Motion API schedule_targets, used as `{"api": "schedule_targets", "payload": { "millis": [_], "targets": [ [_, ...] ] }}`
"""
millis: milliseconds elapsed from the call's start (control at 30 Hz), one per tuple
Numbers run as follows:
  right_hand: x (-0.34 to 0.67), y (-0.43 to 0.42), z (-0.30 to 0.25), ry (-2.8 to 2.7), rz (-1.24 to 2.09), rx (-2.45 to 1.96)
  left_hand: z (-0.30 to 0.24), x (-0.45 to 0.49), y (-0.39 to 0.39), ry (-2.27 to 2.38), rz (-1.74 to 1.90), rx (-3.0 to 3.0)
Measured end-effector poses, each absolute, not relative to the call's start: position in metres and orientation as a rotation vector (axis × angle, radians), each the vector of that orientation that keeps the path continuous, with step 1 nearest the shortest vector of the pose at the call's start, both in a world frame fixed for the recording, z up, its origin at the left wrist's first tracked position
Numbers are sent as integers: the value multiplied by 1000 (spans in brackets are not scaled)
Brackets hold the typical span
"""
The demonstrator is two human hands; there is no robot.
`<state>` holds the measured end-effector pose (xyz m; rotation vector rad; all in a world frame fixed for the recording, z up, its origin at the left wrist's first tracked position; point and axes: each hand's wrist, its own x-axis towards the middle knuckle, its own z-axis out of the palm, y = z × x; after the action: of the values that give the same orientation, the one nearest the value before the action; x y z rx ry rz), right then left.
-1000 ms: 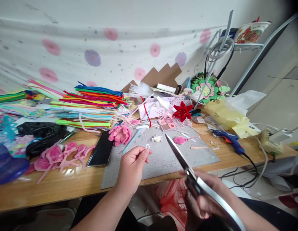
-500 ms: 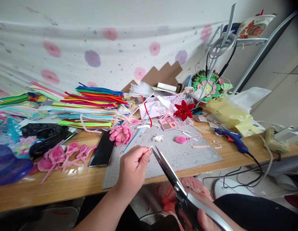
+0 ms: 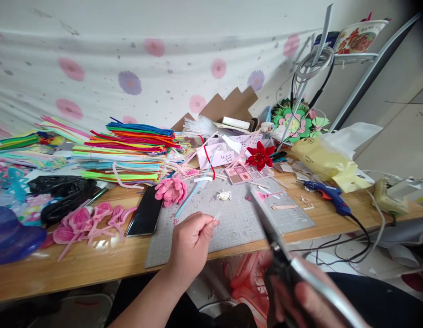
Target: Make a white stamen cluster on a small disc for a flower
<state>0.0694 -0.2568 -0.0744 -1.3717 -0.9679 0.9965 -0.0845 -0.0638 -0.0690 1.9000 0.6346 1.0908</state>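
My left hand [image 3: 191, 239] is closed in a pinch above the front of the grey cutting mat [image 3: 232, 228]. A small whitish piece [image 3: 217, 217] pokes out between its thumb and forefinger, too small to name. My right hand [image 3: 312, 291] grips a pair of scissors [image 3: 278, 248], smeared by motion, with the blades pointing up and away from me. Beyond the left hand, a little cream-white spiky piece [image 3: 224, 195] lies on the mat. A pink bud on a stem [image 3: 262, 196] lies partly behind the scissor tips. To the left sits a pink pipe-cleaner flower [image 3: 171, 191].
Bundles of coloured pipe cleaners [image 3: 129, 150] are stacked at the back left. A black phone [image 3: 145, 212] and pink petals [image 3: 78, 221] lie left of the mat. A red flower [image 3: 260, 156] stands behind a pink palette [image 3: 244, 174]. A blue glue gun [image 3: 329, 196] with its cord lies right.
The scissors have swung right and away from my left hand. My left hand has dropped slightly, still pinching the whitish piece.
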Motion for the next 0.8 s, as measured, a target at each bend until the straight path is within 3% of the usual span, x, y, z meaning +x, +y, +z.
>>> {"api": "schedule_targets", "payload": {
  "millis": [200, 500, 800],
  "targets": [
    [87, -236, -51, -930, 791, -1343, -60, -72, -70, 466, 815, 847],
    [64, -173, -29, -812, 829, -1138, -43, -43, -99, 364, 672, 699],
    [48, -158, -20, -820, 835, -1224, -41, -44, -103, 323, 688, 673]
  ]
}}
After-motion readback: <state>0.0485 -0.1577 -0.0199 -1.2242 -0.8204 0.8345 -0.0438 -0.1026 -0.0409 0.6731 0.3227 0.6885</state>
